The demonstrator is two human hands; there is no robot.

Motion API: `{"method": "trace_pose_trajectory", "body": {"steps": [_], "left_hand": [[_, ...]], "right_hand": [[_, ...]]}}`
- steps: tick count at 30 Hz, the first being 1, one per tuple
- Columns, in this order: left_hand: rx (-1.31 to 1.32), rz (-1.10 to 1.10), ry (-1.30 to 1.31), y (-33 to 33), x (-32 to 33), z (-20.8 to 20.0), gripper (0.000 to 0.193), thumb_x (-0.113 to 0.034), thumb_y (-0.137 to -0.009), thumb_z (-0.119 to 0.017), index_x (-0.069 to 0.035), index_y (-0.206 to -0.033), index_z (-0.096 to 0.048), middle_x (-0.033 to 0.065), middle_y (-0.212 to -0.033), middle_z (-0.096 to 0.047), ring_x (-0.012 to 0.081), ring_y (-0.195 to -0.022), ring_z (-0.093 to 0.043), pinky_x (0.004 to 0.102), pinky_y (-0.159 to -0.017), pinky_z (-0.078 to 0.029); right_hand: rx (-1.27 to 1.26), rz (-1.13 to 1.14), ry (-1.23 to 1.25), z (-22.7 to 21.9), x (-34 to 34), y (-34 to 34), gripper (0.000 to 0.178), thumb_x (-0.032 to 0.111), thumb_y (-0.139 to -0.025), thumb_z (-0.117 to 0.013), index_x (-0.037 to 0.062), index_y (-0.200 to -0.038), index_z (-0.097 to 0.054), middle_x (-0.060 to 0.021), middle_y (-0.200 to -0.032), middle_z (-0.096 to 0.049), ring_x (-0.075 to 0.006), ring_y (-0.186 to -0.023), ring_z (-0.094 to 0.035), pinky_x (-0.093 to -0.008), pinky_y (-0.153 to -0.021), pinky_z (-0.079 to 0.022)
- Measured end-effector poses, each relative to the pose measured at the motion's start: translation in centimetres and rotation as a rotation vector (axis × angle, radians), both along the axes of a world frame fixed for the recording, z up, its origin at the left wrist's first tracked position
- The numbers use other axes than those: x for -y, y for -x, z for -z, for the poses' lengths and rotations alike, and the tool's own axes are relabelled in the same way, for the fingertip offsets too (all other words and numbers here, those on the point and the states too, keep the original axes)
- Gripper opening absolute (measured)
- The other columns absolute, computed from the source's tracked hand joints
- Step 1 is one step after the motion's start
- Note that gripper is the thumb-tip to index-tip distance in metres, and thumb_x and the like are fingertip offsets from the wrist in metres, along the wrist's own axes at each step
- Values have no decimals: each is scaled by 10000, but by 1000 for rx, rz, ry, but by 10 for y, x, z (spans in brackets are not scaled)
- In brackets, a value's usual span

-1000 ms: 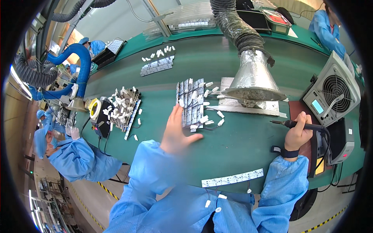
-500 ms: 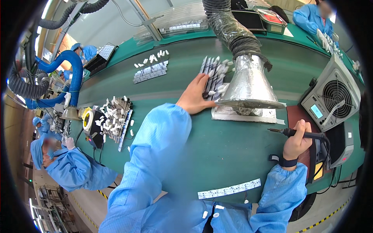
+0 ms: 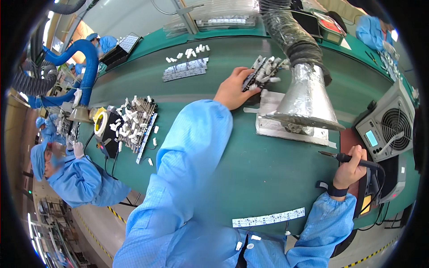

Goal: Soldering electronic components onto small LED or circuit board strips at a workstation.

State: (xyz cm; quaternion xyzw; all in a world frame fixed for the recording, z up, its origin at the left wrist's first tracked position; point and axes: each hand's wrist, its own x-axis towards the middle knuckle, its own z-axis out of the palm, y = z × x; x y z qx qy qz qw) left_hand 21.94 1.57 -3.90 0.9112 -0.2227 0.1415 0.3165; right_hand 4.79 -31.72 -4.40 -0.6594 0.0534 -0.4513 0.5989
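Note:
My left hand (image 3: pixel 234 89) reaches out beside the silver funnel-shaped fume hood, fingers and thumb closed round a bundle of circuit board strips (image 3: pixel 263 73). White connectors stick out of the bundle; its underside is hidden. On the right, my right hand (image 3: pixel 351 173) grips a soldering iron (image 3: pixel 343 157) like a pen, its tip pointing left over the green mat. A dark band circles the right wrist. One white circuit board strip (image 3: pixel 268 218) lies near the table's front edge, close to my body, with short wires and white connectors at its near side.
The fume hood (image 3: pixel 306 100) overhangs a white base plate (image 3: pixel 292 136). A fan unit (image 3: pixel 386 120) stands at the right. Left lie a pile of strips with connectors (image 3: pixel 136 123) and a black-and-yellow device (image 3: pixel 105 136). More strips (image 3: pixel 185 69) lie behind. Co-workers (image 3: pixel 82 176) sit around.
My left hand has closed round the bundle and shifted it away from the hood's base. The bundle now looks tilted. The whole view has shifted slightly; the right hand still holds the soldering iron.

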Motion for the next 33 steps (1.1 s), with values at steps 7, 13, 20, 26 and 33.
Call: {"method": "trace_pose_trajectory", "body": {"steps": [7, 13, 20, 26, 33], "left_hand": [[-16, -72, 21, -56, 44, 10, 499, -383, -865, -687, -94, -1247, -549, 113, -1248, -533, 345, -1066, -591, 411, -894, -487], [6, 128, 128, -97, 66, 22, 652, -328, -781, -763, -79, -1322, -499, 155, -1268, -495, 342, -1186, -511, 398, -988, -438], [-48, 442, 177, -118, 42, 31, 781, -261, -735, -801, -74, -1399, -435, 168, -1331, -460, 347, -1260, -450, 391, -1043, -402], [-19, 205, 25, -105, 71, 24, 796, -350, -717, -812, -87, -1382, -463, 147, -1325, -481, 348, -1235, -468, 424, -1010, -425], [5, 44, 12, -66, 53, 6, 611, -371, -803, -736, -96, -1307, -524, 146, -1305, -503, 354, -1158, -542, 427, -964, -459]], "right_hand": [[-25, -28, -38, 5, 4, 4, 304, 93, -991, -483, 78, -704, -384, 42, -662, -332, -48, -615, -333, -211, -551, -291], [-43, -22, -64, 1, 1, 6, 319, 108, -988, -461, 73, -697, -336, 19, -665, -315, -71, -615, -315, -228, -560, -279], [-6, -78, -51, 6, 6, 3, 322, 111, -989, -461, 81, -699, -325, 24, -668, -284, -68, -609, -282, -215, -576, -289], [-3, -22, -70, 1, -7, -4, 343, 83, -975, -438, 87, -664, -293, 13, -609, -269, -82, -581, -266, -258, -543, -249], [23, -34, -69, 3, 8, 6, 330, 84, -981, -445, 83, -681, -308, 18, -637, -287, -79, -595, -290, -246, -540, -254]]}}
